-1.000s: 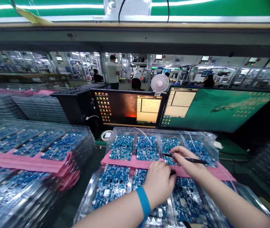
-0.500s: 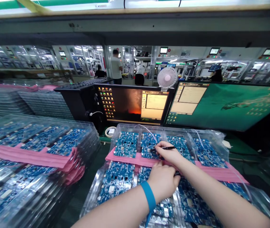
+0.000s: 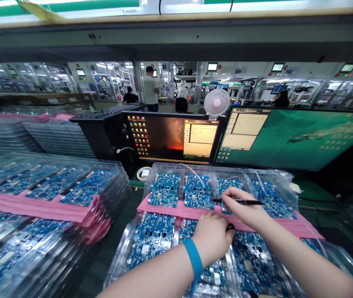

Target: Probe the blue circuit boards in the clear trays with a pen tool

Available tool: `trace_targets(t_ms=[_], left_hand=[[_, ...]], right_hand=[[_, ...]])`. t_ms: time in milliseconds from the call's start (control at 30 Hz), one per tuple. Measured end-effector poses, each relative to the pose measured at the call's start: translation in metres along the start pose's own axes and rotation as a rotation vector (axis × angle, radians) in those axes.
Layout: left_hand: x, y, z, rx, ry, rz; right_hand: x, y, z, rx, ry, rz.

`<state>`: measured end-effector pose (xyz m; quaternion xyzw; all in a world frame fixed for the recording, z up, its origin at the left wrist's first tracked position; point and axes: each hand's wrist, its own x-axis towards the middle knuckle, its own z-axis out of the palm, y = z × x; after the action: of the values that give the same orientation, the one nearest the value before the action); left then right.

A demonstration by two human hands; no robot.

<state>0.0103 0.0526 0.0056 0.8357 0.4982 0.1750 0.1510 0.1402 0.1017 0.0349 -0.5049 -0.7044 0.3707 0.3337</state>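
My right hand (image 3: pixel 241 203) pinches a slim black pen (image 3: pixel 247 202), held almost level, its tip pointing left near the right edge of a blue circuit board (image 3: pixel 197 191). My left hand (image 3: pixel 212 236) is closed in a loose fist over the tray's middle, with a blue band (image 3: pixel 194 258) round the wrist. A short black pen-like piece (image 3: pixel 230 226) pokes out of this fist; the rest of it is hidden. Below both hands lies a clear plastic tray (image 3: pixel 159 167) with several blue boards in compartments and a pink strip (image 3: pixel 160 208) across its middle.
On the left stands a stack of clear trays (image 3: pixel 118 182) with more boards and pink strips (image 3: pixel 39 203). Behind my tray are two monitors (image 3: pixel 170 134), a small fan (image 3: pixel 216 102) and a roll of tape (image 3: pixel 143 174). People stand or sit farther back.
My right hand has moved right with the pen, off the middle of the second back-row board. The pen now lies flatter. My left hand has stayed in place.
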Motion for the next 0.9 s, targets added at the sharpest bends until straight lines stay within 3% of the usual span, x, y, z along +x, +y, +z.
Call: trace_targets(t_ms=[100,167,300,400,500,667,900], left_hand=[[0.0,-0.002,0.003,-0.019,0.008,-0.002],[0.001,-0.002,0.004,-0.044,0.009,0.009],[0.003,0.0,0.004,-0.104,0.009,0.048],[0.003,0.002,0.001,-0.13,0.018,0.045],[0.003,0.003,-0.001,-0.145,0.022,0.043],[0.004,0.004,-0.003,-0.166,0.015,0.081],[0.0,0.012,-0.01,-0.164,-0.083,0.198]], right_hand=[[-0.033,0.009,-0.021,0.098,0.083,0.054],[-0.056,0.023,-0.03,0.226,0.223,0.124],[-0.091,0.057,-0.032,0.576,0.411,0.227],[-0.102,0.063,-0.023,0.795,0.415,0.232],[-0.103,0.055,-0.015,0.851,0.444,0.241],[-0.103,0.049,-0.01,0.775,0.448,0.311],[-0.106,0.046,-0.003,0.599,0.335,0.286]])
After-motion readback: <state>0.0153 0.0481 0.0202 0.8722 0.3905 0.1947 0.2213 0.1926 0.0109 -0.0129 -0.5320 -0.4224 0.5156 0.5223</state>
